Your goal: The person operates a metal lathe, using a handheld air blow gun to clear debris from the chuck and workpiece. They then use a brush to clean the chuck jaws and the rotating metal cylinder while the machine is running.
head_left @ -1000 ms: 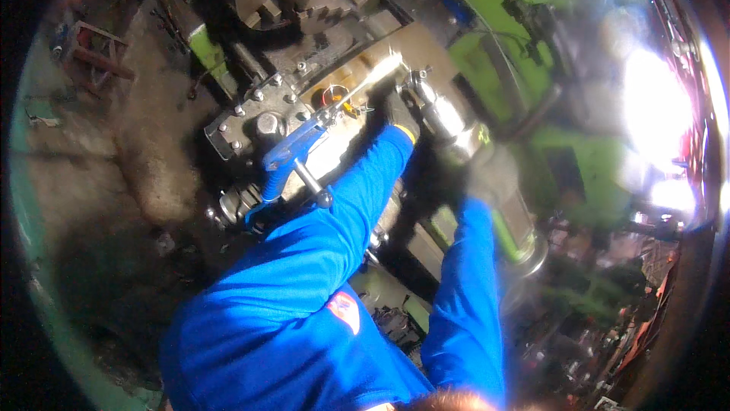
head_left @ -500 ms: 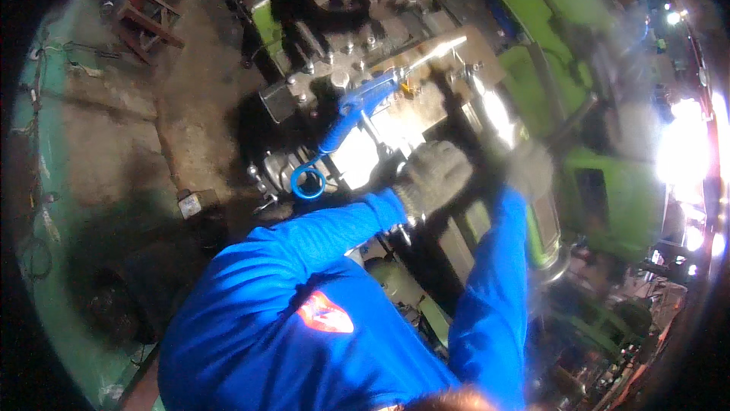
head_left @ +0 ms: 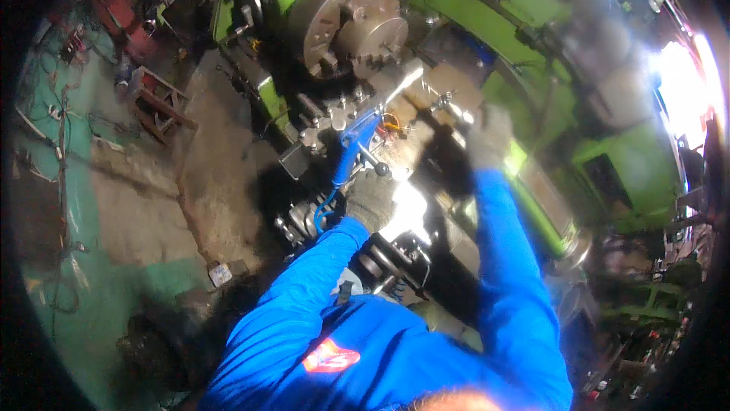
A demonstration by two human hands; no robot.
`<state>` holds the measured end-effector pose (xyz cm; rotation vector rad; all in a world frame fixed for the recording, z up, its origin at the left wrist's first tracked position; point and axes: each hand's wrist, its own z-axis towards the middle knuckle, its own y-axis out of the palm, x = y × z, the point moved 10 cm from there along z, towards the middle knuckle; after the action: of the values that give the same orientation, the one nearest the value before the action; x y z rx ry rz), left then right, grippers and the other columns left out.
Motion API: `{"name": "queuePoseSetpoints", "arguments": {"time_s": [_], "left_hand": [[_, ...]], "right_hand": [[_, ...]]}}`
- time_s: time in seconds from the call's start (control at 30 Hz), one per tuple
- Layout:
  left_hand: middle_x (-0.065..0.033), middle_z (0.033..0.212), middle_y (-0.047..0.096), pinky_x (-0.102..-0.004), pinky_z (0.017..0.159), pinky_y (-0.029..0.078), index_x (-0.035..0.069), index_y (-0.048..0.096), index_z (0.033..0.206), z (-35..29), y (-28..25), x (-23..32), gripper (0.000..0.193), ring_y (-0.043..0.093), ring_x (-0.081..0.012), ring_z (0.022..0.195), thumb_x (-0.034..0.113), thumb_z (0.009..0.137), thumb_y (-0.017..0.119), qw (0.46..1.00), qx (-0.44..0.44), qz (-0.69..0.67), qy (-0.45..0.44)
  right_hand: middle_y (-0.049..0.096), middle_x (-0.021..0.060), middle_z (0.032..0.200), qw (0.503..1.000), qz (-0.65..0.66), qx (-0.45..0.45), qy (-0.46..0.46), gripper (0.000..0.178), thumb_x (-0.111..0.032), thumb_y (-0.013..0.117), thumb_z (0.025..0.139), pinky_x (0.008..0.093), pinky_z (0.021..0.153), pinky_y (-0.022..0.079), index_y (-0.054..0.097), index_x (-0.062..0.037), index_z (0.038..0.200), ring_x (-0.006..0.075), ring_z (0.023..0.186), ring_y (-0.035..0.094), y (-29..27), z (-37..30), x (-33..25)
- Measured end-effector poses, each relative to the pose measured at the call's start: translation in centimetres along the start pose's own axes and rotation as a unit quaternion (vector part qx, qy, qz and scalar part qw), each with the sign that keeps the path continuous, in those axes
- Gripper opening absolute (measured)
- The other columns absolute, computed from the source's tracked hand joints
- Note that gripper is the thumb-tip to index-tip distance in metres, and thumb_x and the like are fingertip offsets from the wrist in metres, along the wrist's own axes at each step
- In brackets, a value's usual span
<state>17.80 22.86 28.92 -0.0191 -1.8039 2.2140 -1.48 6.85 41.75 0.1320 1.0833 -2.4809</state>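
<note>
My left hand [head_left: 370, 199], in a grey work glove, lies at the lathe carriage, just below a lever with a black ball knob [head_left: 382, 169]. Its fingers are largely hidden, so any hold on the lever is unclear. Beside it, a blue air blow gun [head_left: 356, 145] with a shiny nozzle rests across the carriage, its blue hose [head_left: 322, 209] curling down past my left wrist. My right hand [head_left: 490, 137], gloved too, is stretched out farther right, next to a bright metal fitting [head_left: 460, 112] on the carriage. Motion smears its fingers.
A large lathe chuck [head_left: 372, 27] with jaws stands at the far end of the green machine. Bolts [head_left: 342, 111] stick up from the tool post. A long green guard [head_left: 471, 23] runs along the back. At left, a reddish metal stand [head_left: 156, 103] sits on the floor.
My left hand has moved left, in beside the blow gun and the knobbed lever. My right hand has reached farther forward and slightly left. The view has shifted, showing more of the chuck.
</note>
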Motion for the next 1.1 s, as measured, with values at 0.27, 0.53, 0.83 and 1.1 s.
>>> {"name": "queuePoseSetpoints", "arguments": {"time_s": [0.27,0.53,0.83,1.1], "left_hand": [[-0.0090,0.106,0.065,-0.0483,0.092,0.047,0.015,0.070,0.106,0.4,1.4,-0.1,0.034,0.062,-0.0297,0.108,0.045,0.094,0.060,0.999,-0.035,-0.002,-0.022],[-0.0065,0.103,0.066,-0.0487,0.087,0.048,0.017,0.070,0.100,0.2,1.5,-0.1,0.025,0.063,-0.0285,0.101,0.038,0.090,0.061,0.999,-0.024,0.021,-0.011],[-0.0064,0.097,0.066,-0.0483,0.082,0.048,0.017,0.070,0.098,0.1,1.9,-0.6,0.023,0.064,-0.0284,0.096,0.036,0.088,0.062,0.999,0.017,0.030,-0.008],[-0.0069,0.100,0.069,-0.0493,0.084,0.048,0.016,0.071,0.096,0.0,-0.2,-0.1,0.022,0.066,-0.0277,0.100,0.034,0.087,0.062,0.999,0.041,0.031,-0.008]], "right_hand": [[0.071,0.0214,0.124,0.912,-0.140,-0.375,0.085,0.048,-0.046,0.051,0.101,0.0503,0.097,0.053,0.076,-0.0077,0.115,0.0411,0.114,0.067,10.0,4.3,-1.6],[0.071,0.0153,0.127,0.903,-0.152,-0.402,0.015,0.041,-0.042,0.055,0.100,0.0453,0.098,0.054,0.075,-0.0141,0.123,0.0356,0.119,0.067,15.3,3.9,-0.6],[0.073,0.0177,0.118,0.854,-0.166,-0.479,-0.115,0.039,-0.041,0.063,0.093,0.0469,0.093,0.056,0.078,-0.0126,0.115,0.0363,0.110,0.070,16.0,4.2,-2.1],[0.074,0.0184,0.113,0.879,-0.175,-0.434,-0.095,0.034,-0.038,0.065,0.093,0.0471,0.091,0.057,0.079,-0.0120,0.109,0.0372,0.107,0.071,13.8,5.2,-2.7]]}}
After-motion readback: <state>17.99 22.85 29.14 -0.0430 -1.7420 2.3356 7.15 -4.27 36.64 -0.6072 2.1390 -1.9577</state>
